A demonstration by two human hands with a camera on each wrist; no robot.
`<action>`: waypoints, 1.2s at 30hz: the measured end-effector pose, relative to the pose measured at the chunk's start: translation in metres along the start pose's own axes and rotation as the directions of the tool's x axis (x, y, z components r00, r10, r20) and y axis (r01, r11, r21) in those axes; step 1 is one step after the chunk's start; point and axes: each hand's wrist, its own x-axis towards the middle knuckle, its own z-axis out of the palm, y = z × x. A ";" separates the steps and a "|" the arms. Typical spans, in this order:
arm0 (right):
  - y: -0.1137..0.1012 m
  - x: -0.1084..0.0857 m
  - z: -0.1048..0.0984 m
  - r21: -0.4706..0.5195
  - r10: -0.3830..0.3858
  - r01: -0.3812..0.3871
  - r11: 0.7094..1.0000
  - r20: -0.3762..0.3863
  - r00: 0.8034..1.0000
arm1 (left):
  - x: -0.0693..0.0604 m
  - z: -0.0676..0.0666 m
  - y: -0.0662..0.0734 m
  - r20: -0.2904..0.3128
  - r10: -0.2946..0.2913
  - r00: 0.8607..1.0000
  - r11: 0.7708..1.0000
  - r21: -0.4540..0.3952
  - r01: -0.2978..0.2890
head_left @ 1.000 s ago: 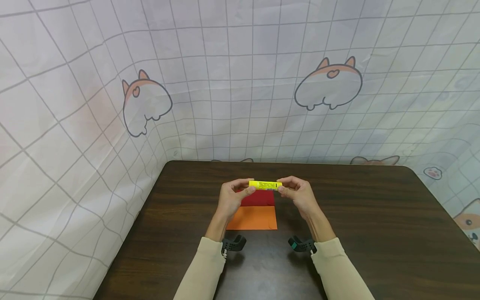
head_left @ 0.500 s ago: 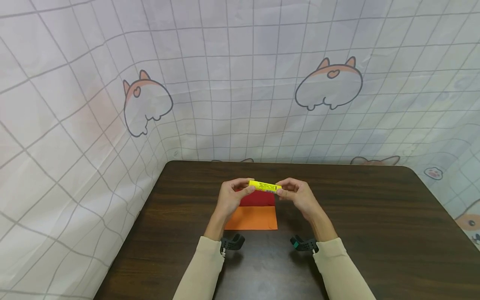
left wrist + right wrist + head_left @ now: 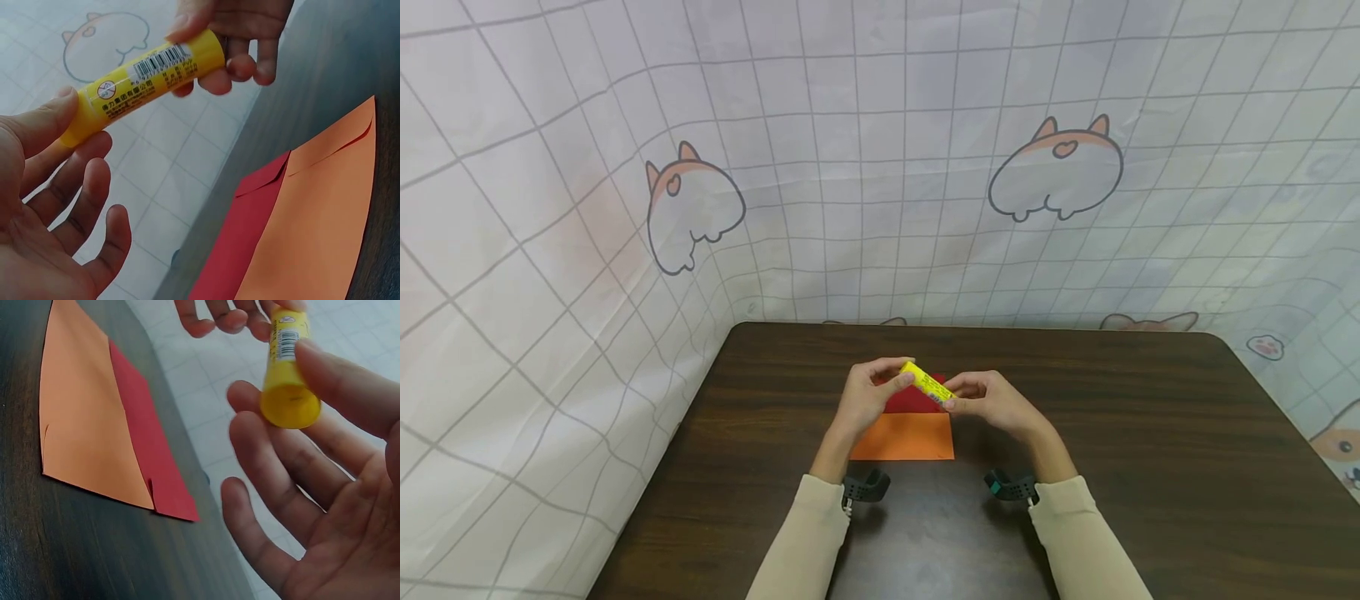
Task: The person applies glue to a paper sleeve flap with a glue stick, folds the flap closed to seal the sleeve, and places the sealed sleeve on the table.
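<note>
A yellow glue stick (image 3: 928, 382) with a barcode and printed text is held in the air between both hands, tilted down to the right in the head view. My left hand (image 3: 865, 397) pinches its left end between thumb and fingers. At the opposite end, my right hand (image 3: 1000, 405) pinches it the same way. The right wrist view shows the round yellow end of the glue stick (image 3: 290, 403) between thumb and fingers. Below the hands lie an orange envelope (image 3: 906, 437) and a red envelope (image 3: 912, 402), the orange one partly overlapping the red.
Both envelopes rest on a dark wood-grain table (image 3: 1150, 433). Behind and to the left hangs a pale grid-patterned cloth (image 3: 880, 208) with cartoon animal drawings. A dark strap (image 3: 867, 486) sits on the left wrist, another strap (image 3: 1009, 486) on the right.
The glue stick has turned from nearly level to slanting down to the right. My right hand has come lower and slightly inward, while my left hand has barely moved.
</note>
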 end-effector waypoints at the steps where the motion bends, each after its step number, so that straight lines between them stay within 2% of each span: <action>1: 0.000 0.000 0.001 -0.007 -0.006 0.006 1.000 0.022 1.000 | 0.000 0.001 0.000 0.006 0.010 1.000 1.000 0.005 -0.010; 6: 0.000 0.002 0.003 -0.052 0.001 0.003 0.999 0.087 0.996 | 0.000 0.007 0.001 0.018 0.051 0.999 0.997 0.061 -0.052; 9: 0.002 0.002 0.004 -0.068 0.018 -0.011 0.998 0.098 0.995 | 0.000 0.010 0.001 0.022 0.059 0.998 0.995 0.084 -0.061; 19: 0.006 0.003 0.004 -0.119 -0.011 0.019 0.993 0.074 0.997 | -0.001 0.016 0.001 0.003 0.029 1.000 0.990 0.139 -0.029; 27: 0.010 0.002 -0.001 -0.278 -0.028 0.026 0.960 -0.004 1.000 | -0.004 0.017 0.000 0.006 0.030 1.000 0.977 0.211 -0.031; 32: 0.015 -0.001 -0.008 -0.301 -0.026 0.006 0.954 -0.060 0.998 | -0.005 0.017 -0.001 0.031 0.018 0.999 0.966 0.259 -0.026; 36: 0.019 -0.004 -0.014 -0.313 -0.009 -0.035 0.949 -0.138 0.990 | -0.006 0.013 -0.003 0.049 0.012 0.999 0.943 0.332 -0.028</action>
